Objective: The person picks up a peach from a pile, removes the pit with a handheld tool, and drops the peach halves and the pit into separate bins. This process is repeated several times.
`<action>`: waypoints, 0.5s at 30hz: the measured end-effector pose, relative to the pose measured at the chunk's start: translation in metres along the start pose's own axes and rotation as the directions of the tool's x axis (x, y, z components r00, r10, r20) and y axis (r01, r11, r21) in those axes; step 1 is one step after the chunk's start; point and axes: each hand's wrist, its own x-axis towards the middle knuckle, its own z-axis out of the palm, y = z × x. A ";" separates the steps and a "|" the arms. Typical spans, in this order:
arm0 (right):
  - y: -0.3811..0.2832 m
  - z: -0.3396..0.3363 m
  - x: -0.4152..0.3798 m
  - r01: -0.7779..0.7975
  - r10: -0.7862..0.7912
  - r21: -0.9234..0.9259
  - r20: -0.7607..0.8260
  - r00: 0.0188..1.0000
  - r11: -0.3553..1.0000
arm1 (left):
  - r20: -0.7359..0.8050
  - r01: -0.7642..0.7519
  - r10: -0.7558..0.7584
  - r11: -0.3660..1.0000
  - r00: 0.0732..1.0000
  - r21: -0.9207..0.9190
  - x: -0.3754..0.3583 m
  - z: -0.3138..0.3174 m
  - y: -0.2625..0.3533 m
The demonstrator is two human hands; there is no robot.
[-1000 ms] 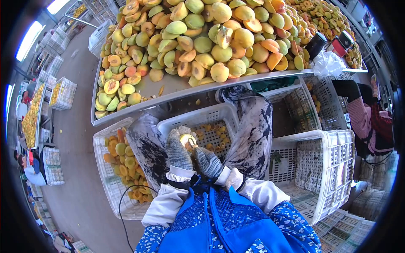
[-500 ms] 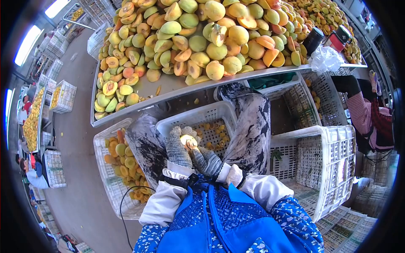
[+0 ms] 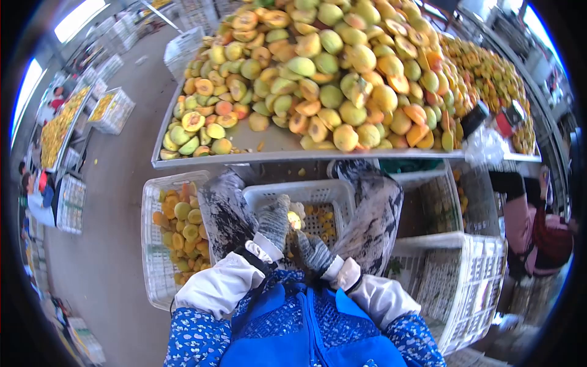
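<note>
My left hand (image 3: 273, 221), in a grey knit glove, is closed around a piece of peach (image 3: 295, 220) whose pale cut side catches bright light. Just below and to its right is my right hand (image 3: 314, 252), also gloved, its fingers curled with the tips near the fruit; whatever it grips is too small to make out. Both hands are over a white basket (image 3: 257, 192) between my knees, with small yellow-brown pieces (image 3: 323, 227) in its bottom. Beyond, a metal table (image 3: 275, 139) carries a large heap of whole and halved peaches (image 3: 330, 95).
A white crate (image 3: 160, 293) of peach halves stands by my left leg. To my right, another white crate (image 3: 471, 287) lies tilted. A dark bottle (image 3: 474, 119) and a clear plastic bag (image 3: 486, 145) are at the table's edge. A co-worker (image 3: 532, 226) sits at far right.
The view has tilted, so the table and basket appear lower. My right hand has drawn slightly away from the peach, while my left hand keeps hold of it.
</note>
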 end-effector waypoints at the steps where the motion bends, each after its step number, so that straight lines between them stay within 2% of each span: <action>1: 0.005 0.000 -0.001 0.022 -0.021 -0.027 0.035 0.999 0.999 | -0.010 0.007 -0.008 0.996 1.000 -0.087 0.005 -0.002 -0.006; 3: -0.014 0.004 -0.001 -0.020 0.018 0.119 0.011 1.000 0.993 | 0.017 -0.028 0.030 0.994 0.999 -0.104 0.002 0.000 0.002; 5: 0.035 0.002 0.010 0.216 -0.195 -0.276 0.103 0.975 0.936 | -0.069 -0.298 0.293 0.951 0.954 -0.088 -0.001 0.007 -0.006; 6: -0.028 0.010 0.001 -0.203 0.202 0.000 0.096 0.975 0.979 | -0.105 -0.314 0.305 0.946 0.947 -0.083 -0.001 0.006 -0.008; 7: 0.012 0.012 0.012 0.427 -0.446 -0.370 0.038 0.894 0.825 | -0.113 -0.311 0.307 0.950 0.945 -0.021 0.005 -0.001 -0.016; 9: 0.015 0.017 0.019 0.464 -0.565 -0.498 -0.063 0.823 0.732 | -0.109 -0.264 0.256 0.962 0.961 -0.068 0.000 -0.003 -0.008; 10: 0.011 0.007 0.020 0.479 -0.575 -0.500 -0.048 0.817 0.721 | -0.113 -0.281 0.272 0.957 0.956 -0.076 -0.004 -0.004 -0.005; 11: -0.006 -0.008 0.014 0.124 -0.134 0.063 0.205 0.970 0.990 | -0.072 -0.235 0.228 0.967 0.971 -0.096 -0.010 -0.004 0.000; 12: -0.017 -0.017 0.011 -0.473 0.144 0.409 0.618 0.773 0.780 | -0.027 -0.183 0.181 0.977 0.983 -0.114 -0.014 -0.005 0.004; 13: -0.015 -0.018 0.012 -0.471 0.147 0.399 0.619 0.771 0.787 | -0.026 -0.190 0.188 0.974 0.982 -0.123 -0.015 -0.008 0.006; 15: -0.014 -0.017 0.016 -0.540 0.280 0.336 0.584 0.762 0.772 | 0.038 -0.180 0.180 0.983 0.983 0.016 -0.023 -0.004 0.027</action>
